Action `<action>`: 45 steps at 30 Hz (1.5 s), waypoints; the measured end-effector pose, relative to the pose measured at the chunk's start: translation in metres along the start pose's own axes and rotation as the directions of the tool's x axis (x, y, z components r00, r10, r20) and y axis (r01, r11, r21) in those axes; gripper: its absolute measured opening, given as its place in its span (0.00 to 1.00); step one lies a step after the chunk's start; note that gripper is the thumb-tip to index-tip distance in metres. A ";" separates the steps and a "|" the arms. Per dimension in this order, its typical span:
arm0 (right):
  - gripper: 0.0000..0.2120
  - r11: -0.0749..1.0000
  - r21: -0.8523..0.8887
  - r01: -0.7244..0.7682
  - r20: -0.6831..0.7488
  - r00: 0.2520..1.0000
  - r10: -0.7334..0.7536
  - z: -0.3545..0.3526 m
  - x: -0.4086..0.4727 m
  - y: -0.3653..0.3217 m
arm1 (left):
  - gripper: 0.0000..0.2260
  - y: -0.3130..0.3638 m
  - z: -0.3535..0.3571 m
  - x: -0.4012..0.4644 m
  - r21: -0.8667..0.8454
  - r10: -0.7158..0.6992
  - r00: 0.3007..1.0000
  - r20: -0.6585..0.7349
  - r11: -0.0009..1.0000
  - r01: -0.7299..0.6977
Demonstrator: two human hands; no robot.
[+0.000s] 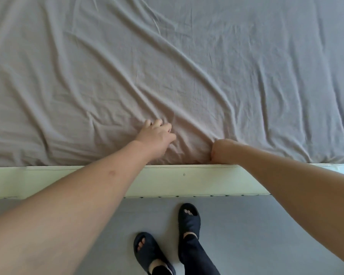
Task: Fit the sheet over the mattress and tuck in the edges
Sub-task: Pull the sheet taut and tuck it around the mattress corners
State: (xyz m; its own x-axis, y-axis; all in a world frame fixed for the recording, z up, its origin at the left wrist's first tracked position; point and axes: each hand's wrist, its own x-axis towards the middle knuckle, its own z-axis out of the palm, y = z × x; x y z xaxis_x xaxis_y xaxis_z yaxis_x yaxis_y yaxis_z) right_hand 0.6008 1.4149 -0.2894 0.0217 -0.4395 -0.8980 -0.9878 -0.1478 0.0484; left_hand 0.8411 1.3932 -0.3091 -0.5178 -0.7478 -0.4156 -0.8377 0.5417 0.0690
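- A big grey sheet lies over the top of the mattress. It fills the whole upper part of the view.
- The sheet is not smooth. Long wrinkles run across it and come together near the two hands at the front edge.
- The left hand lies on the sheet, close to the front edge. Its fingers are bent and press into the cloth, with a little bunch of sheet in them.
- The right hand is at the very edge of the bed, just beside the left hand. It is bent down at the wrist and goes into the sheet there. Its fingers are hidden, so I cannot tell if they are open or closed.
- The sheet is puffed up in a small lump between the two hands.
- Below the sheet is the pale bed frame. It runs from side to side.
- The floor is grey.
- Two feet in dark slippers stand on the floor, near the bed frame.
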 end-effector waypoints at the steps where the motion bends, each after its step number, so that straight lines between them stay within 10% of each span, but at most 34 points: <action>1: 0.10 0.999 0.006 0.039 -0.004 0.999 -0.039 0.002 0.002 0.001 | 0.09 0.006 0.002 -0.001 -0.002 0.020 0.999 0.039 1.000 -0.020; 8: 0.23 0.995 0.073 0.071 0.108 0.991 -0.078 -0.006 -0.011 -0.006 | 0.07 0.026 -0.001 0.002 -0.293 -0.049 0.924 0.379 0.941 0.170; 12: 0.22 0.994 -0.024 0.109 0.217 0.971 -0.101 -0.001 -0.010 0.015 | 0.09 0.055 -0.004 0.015 -0.482 -0.054 0.972 0.229 0.861 0.161; 15: 0.25 0.997 -0.052 0.053 0.252 0.967 -0.038 0.002 0.005 0.023 | 0.30 0.077 0.000 0.033 -0.188 -0.160 0.987 -0.032 0.970 0.151; 19: 0.25 0.999 -0.029 0.033 0.209 0.977 -0.026 -0.005 -0.005 0.017 | 0.47 0.076 0.003 0.035 -0.146 -0.362 0.892 0.272 0.901 0.410; 25: 0.11 0.984 0.006 0.177 -0.145 0.974 -0.174 0.002 -0.010 0.022 | 0.40 0.069 -0.006 0.033 -0.080 -0.307 0.868 0.390 0.928 0.364; 32: 0.21 0.984 0.087 0.157 0.159 0.973 -0.170 -0.011 -0.016 0.004 | 0.12 0.055 -0.036 0.024 -0.121 -0.161 0.904 0.396 0.967 0.226; 45: 0.07 0.935 0.177 0.307 -0.204 0.941 -0.270 -0.066 -0.029 -0.173 | 0.08 -0.095 -0.025 -0.095 -0.350 -0.341 0.833 0.435 0.789 0.506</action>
State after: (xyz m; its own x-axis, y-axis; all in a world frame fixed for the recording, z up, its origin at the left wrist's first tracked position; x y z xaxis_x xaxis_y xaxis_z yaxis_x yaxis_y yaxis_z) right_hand 0.7813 1.3948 -0.2426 0.3186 -0.5544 -0.7689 -0.9444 -0.1164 -0.3074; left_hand 0.9654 1.4038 -0.2532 -0.0700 -0.6409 -0.7644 -0.9832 -0.0851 0.1615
